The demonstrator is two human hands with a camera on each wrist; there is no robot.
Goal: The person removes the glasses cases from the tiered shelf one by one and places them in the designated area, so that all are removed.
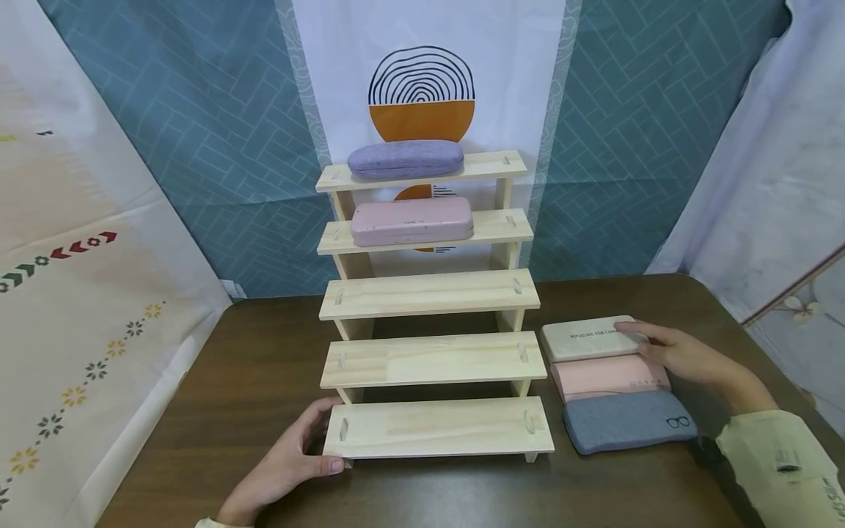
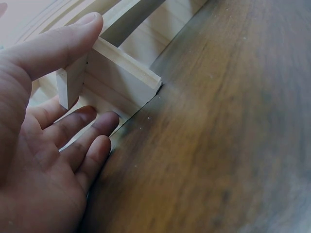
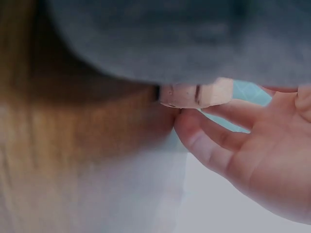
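Note:
In the head view, my left hand holds the left end of the lowest step of a pale wooden stepped rack. Seen from the left wrist, the thumb lies over the step and the fingers curl beneath it, beside the rack's leg. My right hand pinches the right end of a white glasses case marked with small lettering. Nearer me lie a pink glasses case and a blue-grey one with a spectacles print. From the right wrist, the blue-grey case hides the thumb.
A purple glasses case sits on the rack's top step, and a lilac-pink one on the step below. The rack stands on a dark wooden table. Patterned cloths hang behind and at both sides.

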